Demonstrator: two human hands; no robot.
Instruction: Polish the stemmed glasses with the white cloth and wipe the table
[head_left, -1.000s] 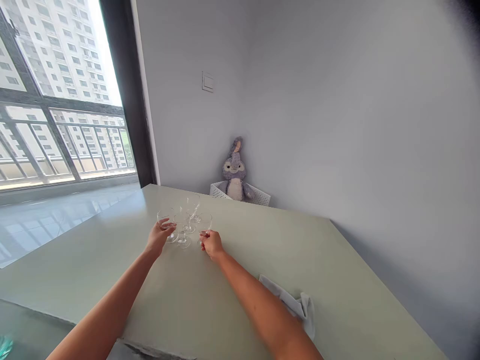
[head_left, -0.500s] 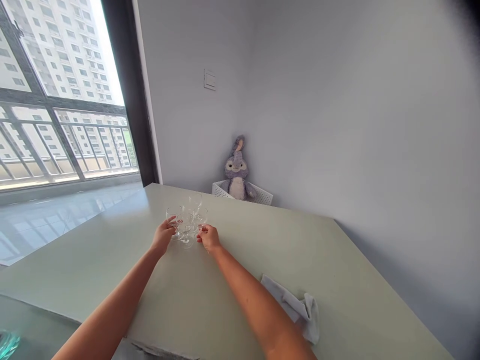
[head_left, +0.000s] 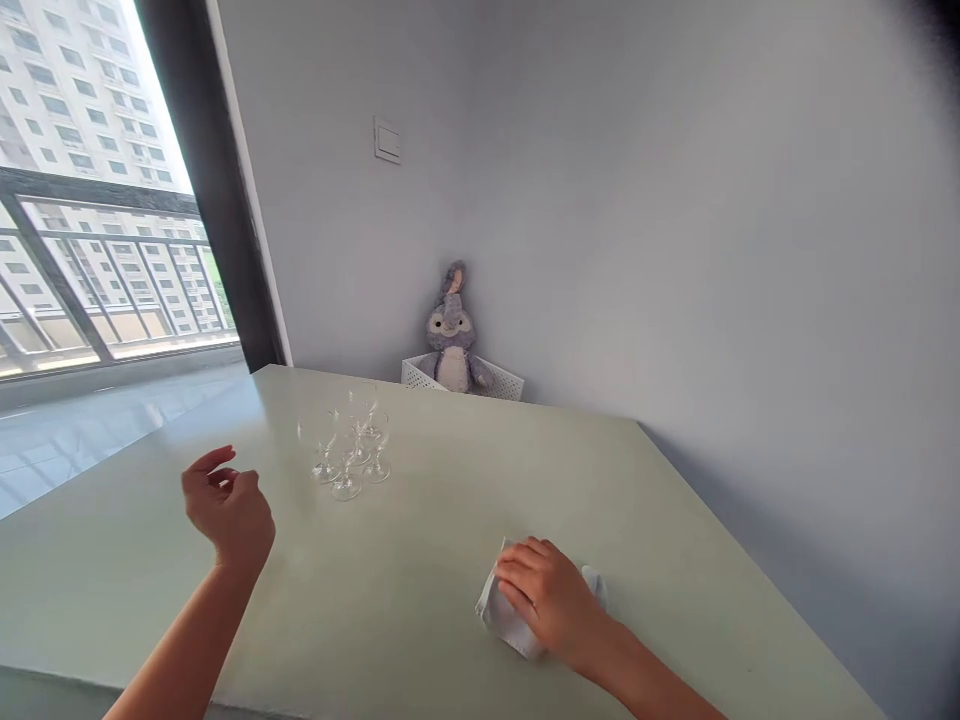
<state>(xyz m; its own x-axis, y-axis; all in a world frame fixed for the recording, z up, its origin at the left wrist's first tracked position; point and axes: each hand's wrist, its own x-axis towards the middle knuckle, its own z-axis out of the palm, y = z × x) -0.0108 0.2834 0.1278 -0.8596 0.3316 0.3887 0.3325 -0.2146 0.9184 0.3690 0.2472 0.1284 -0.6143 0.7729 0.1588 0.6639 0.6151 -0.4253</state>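
Several clear stemmed glasses (head_left: 346,487) stand close together on the pale green table (head_left: 420,470), left of the middle. My left hand (head_left: 229,505) is raised in front of them to the left, with fingers loosely curled and apart and nothing in it. Over on the right, my right hand (head_left: 551,600) lies on top of a light grey cloth (head_left: 506,622), palm down, covering its middle. Part of the cloth shows beyond the hand on either side.
Behind the table's far edge, a grey plush rabbit (head_left: 452,345) sits in a white perforated basket (head_left: 506,383) against the wall. A window with a railing (head_left: 135,285) is at the left.
Both hands have left the glasses. My left hand has moved left and nearer, its fingers loosened; my right hand has come down onto the cloth. The view has shifted slightly right.
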